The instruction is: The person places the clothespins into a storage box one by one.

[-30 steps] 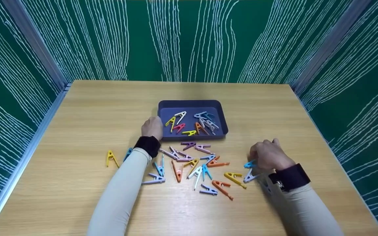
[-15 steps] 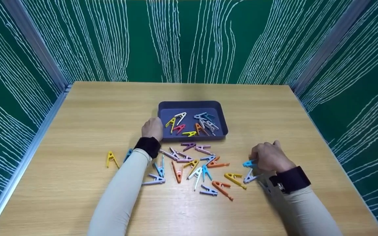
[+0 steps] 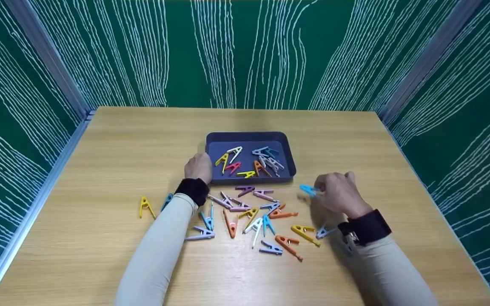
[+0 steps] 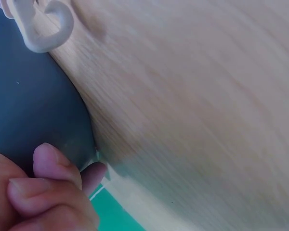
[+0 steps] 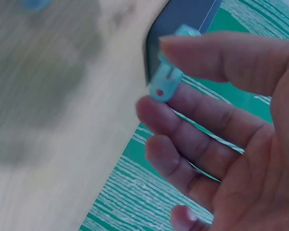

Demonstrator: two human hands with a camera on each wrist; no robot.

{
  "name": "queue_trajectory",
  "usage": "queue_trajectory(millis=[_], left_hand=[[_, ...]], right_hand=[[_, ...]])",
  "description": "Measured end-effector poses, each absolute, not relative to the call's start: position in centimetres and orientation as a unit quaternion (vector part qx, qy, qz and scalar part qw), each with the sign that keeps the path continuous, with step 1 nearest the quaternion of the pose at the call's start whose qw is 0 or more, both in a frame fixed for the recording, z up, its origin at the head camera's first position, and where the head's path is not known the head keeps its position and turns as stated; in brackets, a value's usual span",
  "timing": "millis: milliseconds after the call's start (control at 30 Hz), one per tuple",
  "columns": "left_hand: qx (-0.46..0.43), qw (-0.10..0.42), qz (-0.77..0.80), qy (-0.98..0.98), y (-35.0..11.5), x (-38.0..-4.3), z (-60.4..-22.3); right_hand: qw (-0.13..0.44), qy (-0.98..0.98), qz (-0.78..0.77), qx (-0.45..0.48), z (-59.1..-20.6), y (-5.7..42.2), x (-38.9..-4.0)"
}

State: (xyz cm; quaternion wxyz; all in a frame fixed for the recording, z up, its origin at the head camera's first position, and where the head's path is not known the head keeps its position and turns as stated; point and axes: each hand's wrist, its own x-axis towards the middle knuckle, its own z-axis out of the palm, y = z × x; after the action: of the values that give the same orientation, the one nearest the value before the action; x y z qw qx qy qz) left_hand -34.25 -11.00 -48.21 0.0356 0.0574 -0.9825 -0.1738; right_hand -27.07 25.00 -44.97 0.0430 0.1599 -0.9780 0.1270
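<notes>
One light-blue clothespin (image 3: 309,190), pinched between the right hand's (image 3: 337,193) thumb and fingers, is off the tray's (image 3: 251,180) near right corner; the left hand (image 3: 198,166) grips its left edge, presumably steadying it.

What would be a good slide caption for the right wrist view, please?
Right hand pinching a blue clip above a wooden table, dark tray and streaked green wall behind.
</notes>
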Motion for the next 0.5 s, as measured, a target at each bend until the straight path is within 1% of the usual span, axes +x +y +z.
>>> queue_trajectory(millis=[167, 267, 367, 500], left_hand=[[0.058, 0.037, -0.177, -0.982, -11.0, -34.3, -48.2], [0.058, 0.040, -0.181, -0.981, -11.0, -34.3, -48.2], [0.055, 0.042, -0.185, -0.980, -11.0, -34.3, -48.3], [0.054, 0.040, -0.185, -0.981, -11.1, -34.3, -48.3]], right_hand=[[0.108, -0.970, 0.150, 0.159, -44.8, 23.3, -28.0], [0.137, -0.966, 0.159, 0.150, -44.7, 22.2, -28.7], [0.147, -0.967, 0.163, 0.130, -44.8, 21.1, -29.5], [0.145, -0.968, 0.171, 0.110, -44.8, 19.7, -30.7]])
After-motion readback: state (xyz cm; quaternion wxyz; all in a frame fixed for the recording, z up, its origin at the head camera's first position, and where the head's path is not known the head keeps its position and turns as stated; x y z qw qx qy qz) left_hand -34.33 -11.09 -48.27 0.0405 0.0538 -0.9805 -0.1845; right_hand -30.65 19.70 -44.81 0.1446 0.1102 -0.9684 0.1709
